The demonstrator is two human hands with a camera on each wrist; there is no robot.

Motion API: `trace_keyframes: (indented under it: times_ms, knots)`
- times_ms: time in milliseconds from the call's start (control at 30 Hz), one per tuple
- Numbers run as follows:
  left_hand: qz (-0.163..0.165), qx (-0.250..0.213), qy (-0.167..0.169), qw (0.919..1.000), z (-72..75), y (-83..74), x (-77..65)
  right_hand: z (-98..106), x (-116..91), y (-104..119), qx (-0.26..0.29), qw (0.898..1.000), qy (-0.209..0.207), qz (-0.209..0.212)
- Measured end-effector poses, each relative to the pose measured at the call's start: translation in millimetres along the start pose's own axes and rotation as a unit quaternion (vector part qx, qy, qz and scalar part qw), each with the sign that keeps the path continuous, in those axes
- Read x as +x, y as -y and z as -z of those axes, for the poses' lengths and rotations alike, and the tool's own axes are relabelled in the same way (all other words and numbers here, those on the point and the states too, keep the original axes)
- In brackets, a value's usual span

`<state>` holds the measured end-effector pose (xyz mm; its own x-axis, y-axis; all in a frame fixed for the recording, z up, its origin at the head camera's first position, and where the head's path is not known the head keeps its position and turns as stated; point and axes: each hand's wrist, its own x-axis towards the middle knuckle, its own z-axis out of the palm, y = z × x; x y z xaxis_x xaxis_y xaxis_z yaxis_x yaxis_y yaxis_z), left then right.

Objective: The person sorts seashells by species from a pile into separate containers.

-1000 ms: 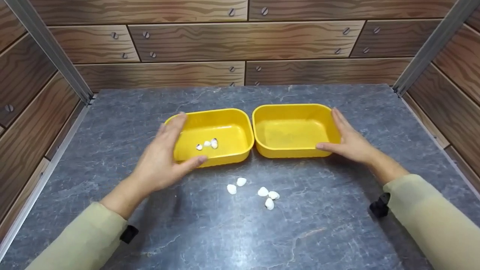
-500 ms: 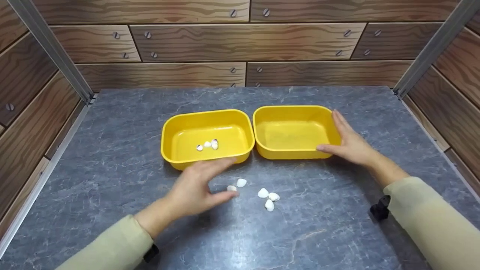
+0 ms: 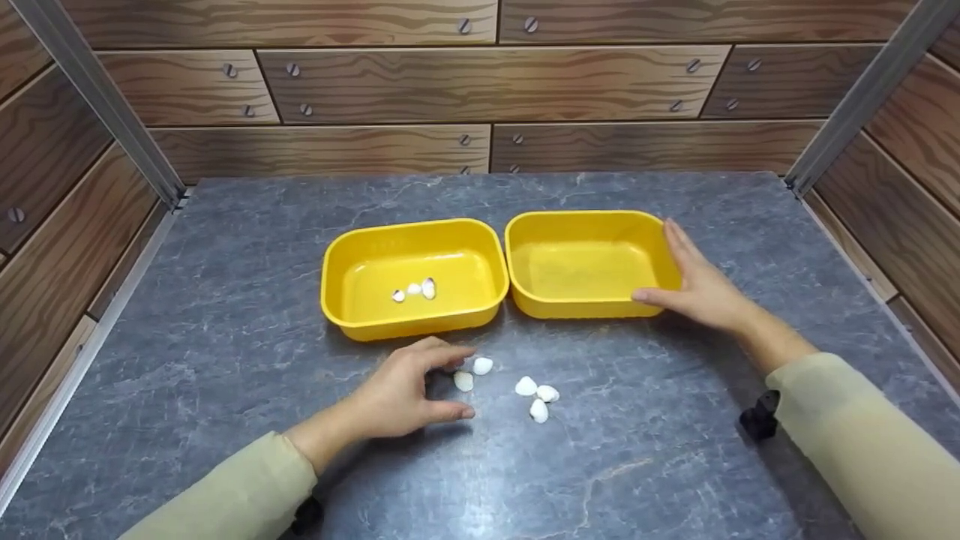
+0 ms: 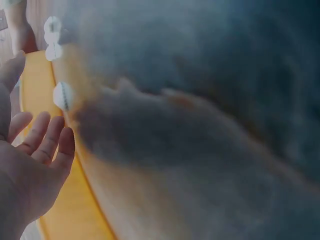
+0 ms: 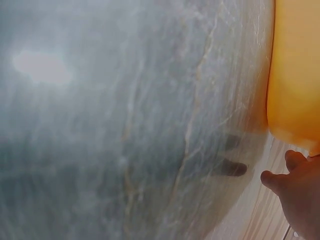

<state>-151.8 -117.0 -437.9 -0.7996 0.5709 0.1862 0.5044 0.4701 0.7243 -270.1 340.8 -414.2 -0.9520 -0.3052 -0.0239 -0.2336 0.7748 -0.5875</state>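
Note:
My left hand (image 3: 397,394) is low over the table, thumb and fingers spread apart with nothing between them. A white seashell (image 3: 463,381) lies just off its fingertips, and a second shell (image 3: 483,366) lies close behind that one. Further right is a cluster of three white shells (image 3: 538,409). In the left wrist view a shell (image 4: 62,96) appears beyond the fingers. My right hand (image 3: 701,292) rests on the right end of the right yellow box (image 3: 585,308), thumb at the front rim and straight fingers along its side. Several small shells (image 3: 428,288) sit inside the left yellow box (image 3: 420,327).
Both boxes stand side by side on the grey marbled table (image 3: 645,465), their neighbouring ends close together. Behind is a wood-patterned wall (image 3: 495,82), with metal corner posts (image 3: 105,97) left and right.
My left hand has left the left box's end and moved right and toward me, down to the two nearest shells. The right hand and both boxes keep their places.

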Motion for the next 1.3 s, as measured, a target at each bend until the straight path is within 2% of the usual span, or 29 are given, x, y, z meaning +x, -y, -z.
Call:
trace_keyframes:
  times_ms: [133,400,1300]
  knots:
    - [0.024,-0.02,0.015,0.9994,0.4,7.8,2.2,0,0,1,0.0,1.0,0.0,-0.001]
    - [0.036,-0.024,0.023,0.9988,-1.2,17.5,7.4,0,0,3,0.002,1.0,0.001,0.001]
    - [0.042,-0.015,0.018,0.9988,-6.1,17.0,8.9,0,-1,1,0.005,1.0,-0.002,0.002]
